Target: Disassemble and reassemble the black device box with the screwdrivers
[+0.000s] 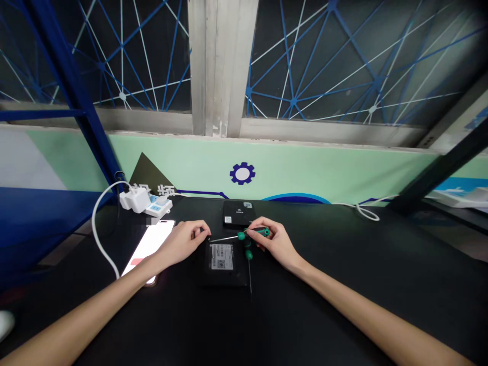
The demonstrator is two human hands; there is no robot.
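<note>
A screwdriver (241,236) with a green and black handle is in my right hand (275,241), its fingers closed round the handle. Its thin shaft points left, almost level, over the far edge of a flat black box (215,278) that bears a white printed label (222,257). My left hand (187,239) is at the box's far left corner, thumb and forefinger pinched close to the screwdriver's tip. Whatever lies between those fingertips is too small to make out. Along the box's right side lies a second green-handled screwdriver (249,255), its shaft toward me.
Behind the box, a second flat black box (238,213) lies on the black table (343,274). Left of my left hand is a phone (147,249) with a bright screen. A white power strip (158,206) with a plugged-in charger (135,200) and cable stands beyond it.
</note>
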